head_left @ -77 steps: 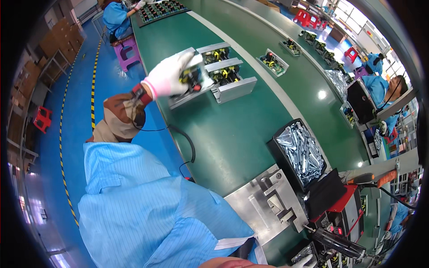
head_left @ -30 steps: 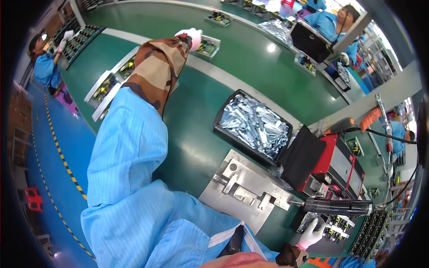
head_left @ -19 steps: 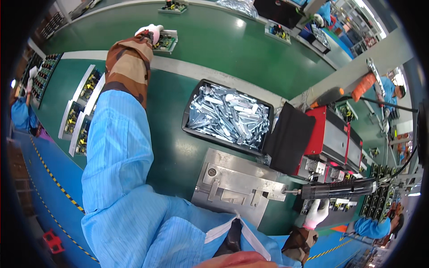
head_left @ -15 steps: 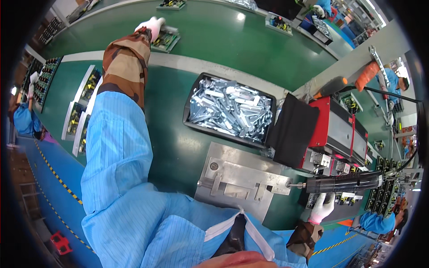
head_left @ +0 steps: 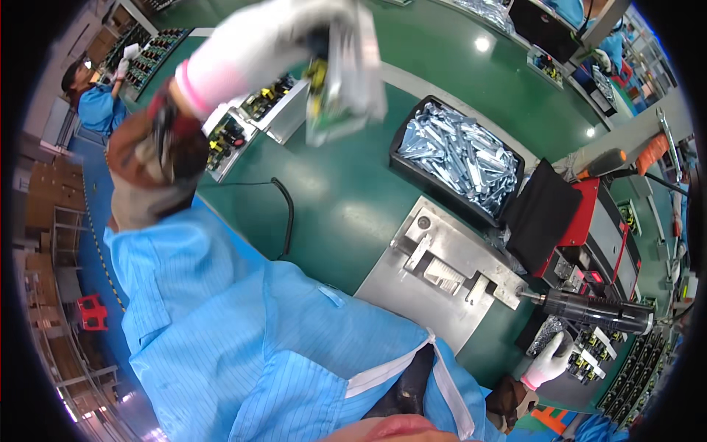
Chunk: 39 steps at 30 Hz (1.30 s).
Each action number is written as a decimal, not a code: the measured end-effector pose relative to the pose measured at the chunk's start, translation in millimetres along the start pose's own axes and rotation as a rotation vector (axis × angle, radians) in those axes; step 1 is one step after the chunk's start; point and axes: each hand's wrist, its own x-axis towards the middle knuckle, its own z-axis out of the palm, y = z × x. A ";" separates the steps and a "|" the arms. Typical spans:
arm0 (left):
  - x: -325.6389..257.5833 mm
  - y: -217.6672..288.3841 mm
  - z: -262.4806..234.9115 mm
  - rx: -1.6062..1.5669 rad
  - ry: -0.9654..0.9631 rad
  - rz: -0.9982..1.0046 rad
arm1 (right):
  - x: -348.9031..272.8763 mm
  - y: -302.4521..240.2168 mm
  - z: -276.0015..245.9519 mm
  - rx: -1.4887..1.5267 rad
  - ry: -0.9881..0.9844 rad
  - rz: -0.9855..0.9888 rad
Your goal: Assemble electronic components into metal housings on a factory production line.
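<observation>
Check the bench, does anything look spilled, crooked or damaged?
Nothing stands out. The metal strips lie jumbled but within the black bin, and a black cord curves loosely across the green bench. The circuit-board unit in the left hand is blurred, so I can't judge its condition.

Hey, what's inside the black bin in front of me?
The black bin holds a heap of loose, silvery metal pieces. Its floor, and anything beneath the top pieces, can't be seen because the heap covers it.
</observation>
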 end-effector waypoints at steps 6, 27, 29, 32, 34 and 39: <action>-85.0 60.9 33.1 0.108 -0.400 0.185 | 4.9 -1.1 1.9 -0.019 0.010 -0.104; -45.4 89.4 58.1 -0.056 -0.195 0.158 | 3.9 3.0 0.5 -0.152 0.139 -0.257; -11.6 102.0 86.6 -0.057 -0.147 0.144 | 1.9 21.8 -11.6 -0.050 0.042 -0.317; 29.4 112.2 119.7 -0.178 0.136 0.400 | -12.4 -15.1 -23.6 -0.186 0.156 -0.351; 45.9 111.3 147.1 -0.201 0.204 0.466 | -0.8 -25.7 -19.7 -0.173 0.060 -0.352; 56.9 121.7 170.2 -0.122 0.042 0.494 | 41.5 213.5 33.5 -0.338 0.140 -0.624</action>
